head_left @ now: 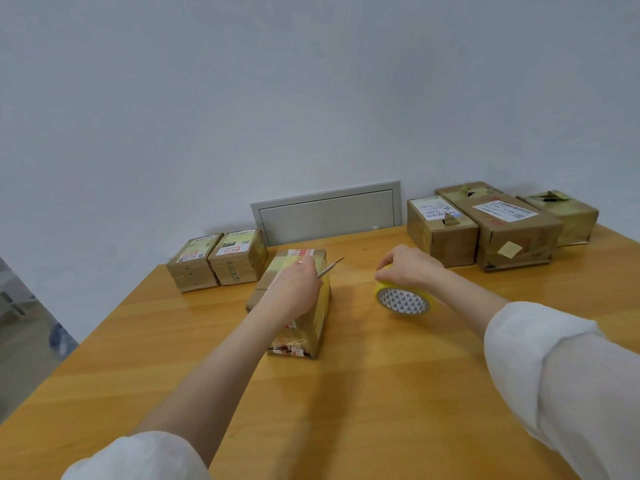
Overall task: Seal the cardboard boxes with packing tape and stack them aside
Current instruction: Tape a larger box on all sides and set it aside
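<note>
At a wooden table [346,393], a person's left hand [298,285] rests on the middle box [313,258] while gripping a small blade [330,267], its tip pointing away and to the right. The right hand [408,268] is clamped over the tape roll [403,301], which stands on edge on the table, near the box but apart from it. The box lies lengthwise in front of the person, with yellowish tape showing on its top and right side; no strip can be seen joining it to the roll. The seal here looks close to finished. To do it well, the blade should go down well clear of both hands with its tip kept turned away, and the tape should then be pressed flat from the middle outward and over the box's edges so no end lifts. Two small boxes [216,259] sit side by side at the back left. The boxes at the back right [498,223] show torn tops and probably await sealing.
</note>
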A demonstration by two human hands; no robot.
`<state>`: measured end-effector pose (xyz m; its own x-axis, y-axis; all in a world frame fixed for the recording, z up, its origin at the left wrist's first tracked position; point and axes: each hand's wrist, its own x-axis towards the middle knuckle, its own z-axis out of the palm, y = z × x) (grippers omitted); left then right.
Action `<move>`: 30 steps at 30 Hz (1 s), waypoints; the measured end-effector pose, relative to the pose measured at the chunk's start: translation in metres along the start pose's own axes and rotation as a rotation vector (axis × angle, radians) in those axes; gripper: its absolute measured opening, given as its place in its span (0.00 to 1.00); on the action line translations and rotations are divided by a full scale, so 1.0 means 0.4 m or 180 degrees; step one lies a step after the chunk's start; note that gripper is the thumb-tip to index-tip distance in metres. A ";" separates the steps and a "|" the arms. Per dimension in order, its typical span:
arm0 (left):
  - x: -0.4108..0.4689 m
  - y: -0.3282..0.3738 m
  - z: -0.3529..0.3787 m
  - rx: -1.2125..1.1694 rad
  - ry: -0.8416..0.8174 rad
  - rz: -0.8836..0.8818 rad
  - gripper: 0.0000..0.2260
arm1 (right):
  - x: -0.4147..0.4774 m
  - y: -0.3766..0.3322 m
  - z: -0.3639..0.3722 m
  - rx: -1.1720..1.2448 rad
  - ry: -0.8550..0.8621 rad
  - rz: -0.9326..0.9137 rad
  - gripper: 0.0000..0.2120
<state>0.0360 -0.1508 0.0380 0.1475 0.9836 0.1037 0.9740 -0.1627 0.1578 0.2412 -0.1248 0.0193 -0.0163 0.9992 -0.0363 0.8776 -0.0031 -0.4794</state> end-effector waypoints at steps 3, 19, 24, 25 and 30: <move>-0.001 0.002 0.002 0.0030 -0.0016 0.0029 0.08 | -0.007 -0.003 0.003 -0.0390 0.0004 0.0156 0.13; -0.013 -0.035 -0.021 0.0119 -0.0133 0.0076 0.10 | -0.013 0.005 0.048 0.0363 0.0359 0.0221 0.15; -0.008 -0.018 -0.005 0.0376 -0.0016 0.0275 0.06 | -0.023 0.015 0.054 0.0522 0.0602 0.0353 0.12; -0.007 -0.024 -0.011 0.0380 -0.0079 0.0276 0.07 | -0.023 0.014 0.055 0.0522 0.0623 0.0355 0.10; -0.019 -0.045 -0.021 0.0186 -0.0106 0.0230 0.09 | -0.027 0.002 0.067 0.0319 0.0648 0.0278 0.08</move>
<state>0.0160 -0.1558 0.0424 0.2225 0.9717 0.0799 0.9688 -0.2295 0.0934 0.2293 -0.1366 -0.0043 0.1635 0.9823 0.0911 0.8194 -0.0838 -0.5671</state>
